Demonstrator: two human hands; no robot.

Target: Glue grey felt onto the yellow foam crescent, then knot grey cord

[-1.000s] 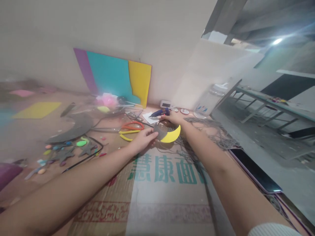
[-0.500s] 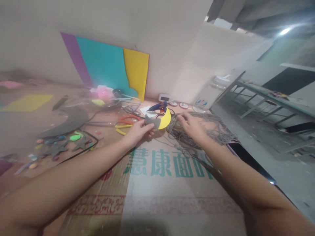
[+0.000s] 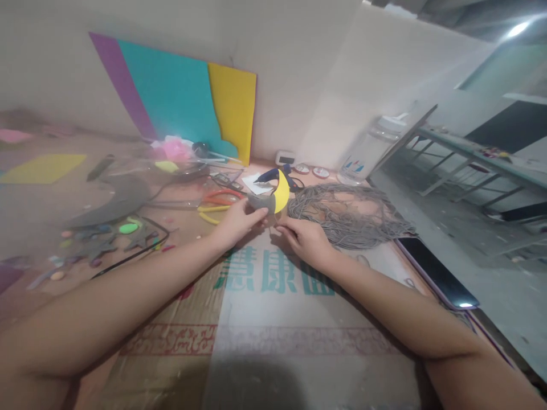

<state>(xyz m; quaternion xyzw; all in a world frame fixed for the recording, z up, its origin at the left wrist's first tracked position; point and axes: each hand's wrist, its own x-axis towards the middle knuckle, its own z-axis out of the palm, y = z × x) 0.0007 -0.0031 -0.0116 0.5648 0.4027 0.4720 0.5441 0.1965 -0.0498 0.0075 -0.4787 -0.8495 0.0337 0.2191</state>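
My left hand (image 3: 243, 225) pinches the grey lower end of a small crescent moon (image 3: 281, 192), whose upper part is yellow. Close beside its lower edge, my right hand (image 3: 305, 236) has thumb and finger pressed together on what looks like a thin strand of grey cord. The strand is mostly hidden by the fingers. A loose heap of grey cord (image 3: 359, 219) lies just beyond my right hand. Behind the moon rests a dark blue glue gun (image 3: 268, 174) on a white piece of paper. Scissors with red and yellow handles (image 3: 213, 213) lie left of the moon.
Grey stars (image 3: 102, 244) and small coloured pieces lie at left, near a large grey crescent (image 3: 117, 202). A coloured board (image 3: 171, 94) leans on the wall. A clear bottle (image 3: 370, 151) stands at back right; a phone (image 3: 436, 270) lies at the right edge.
My right hand has moved left and nearer from the cord heap to the lower edge of the moon, and its fingers have closed. My left hand still holds the moon.
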